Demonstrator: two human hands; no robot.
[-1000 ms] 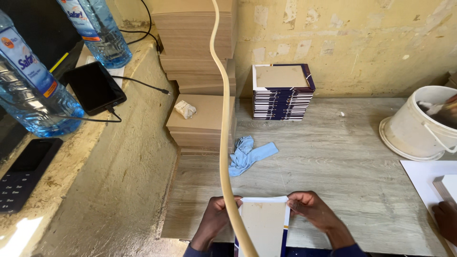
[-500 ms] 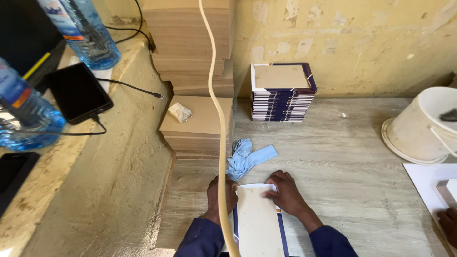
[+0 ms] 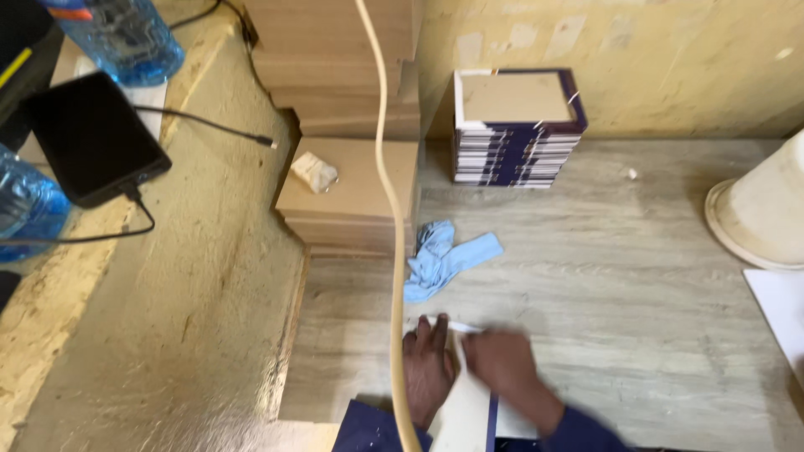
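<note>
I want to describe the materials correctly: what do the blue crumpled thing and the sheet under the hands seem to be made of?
The blue crumpled thing looks like soft cloth: it lies in limp folds, matte. The sheet under the left hand and right hand seems to be pale card or paper, flat and matte with a dark blue edge; motion blur leaves this uncertain.

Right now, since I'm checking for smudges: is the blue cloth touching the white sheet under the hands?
Apart. The head view shows bare tabletop between the blue cloth and the top edge of the white sheet pressed by both hands.
</note>
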